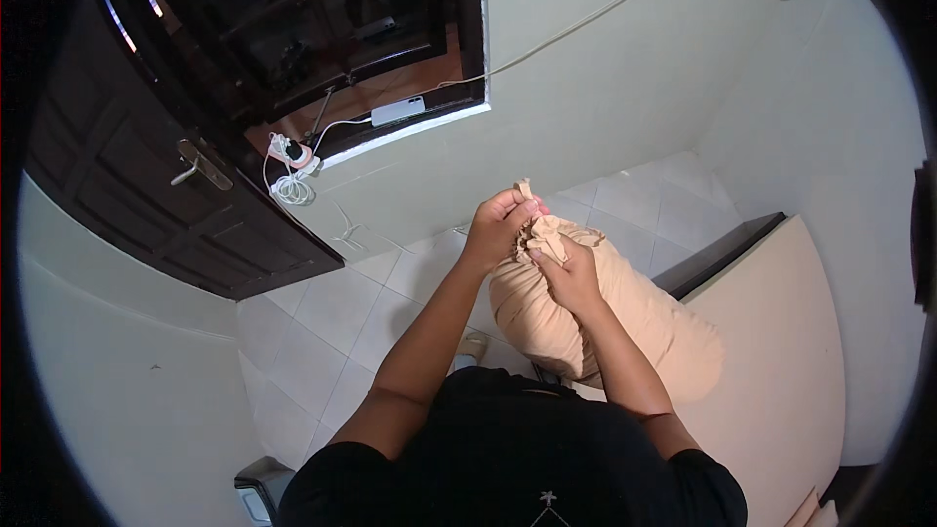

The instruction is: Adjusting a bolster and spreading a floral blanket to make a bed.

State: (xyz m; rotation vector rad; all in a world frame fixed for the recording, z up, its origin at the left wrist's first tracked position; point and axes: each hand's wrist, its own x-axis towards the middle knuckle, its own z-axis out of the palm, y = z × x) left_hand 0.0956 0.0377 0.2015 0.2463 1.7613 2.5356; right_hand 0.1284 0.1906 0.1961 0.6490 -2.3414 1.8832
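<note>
A thick peach fabric bolster [644, 322] lies across the corner of a bed [776, 351] covered in similar pale peach, its near-left end sticking out over the floor. The cloth at that end is gathered into a ruffled bunch [545, 233]. My left hand [499, 225] pinches a narrow twist of this cloth, whose tip pokes up above the fingers. Just below and to the right, my right hand [573, 274] grips the bunched cloth, thumb on top. The inside of the bunch is mostly hidden by my fingers.
A dark wooden door [146, 183] with a metal handle stands at the left. On the window sill lie a phone [397, 110] on a charging cable and a power strip [293, 154] with coiled white cord. A bin-like container [265, 483] stands at lower left on the tiled floor [315, 337].
</note>
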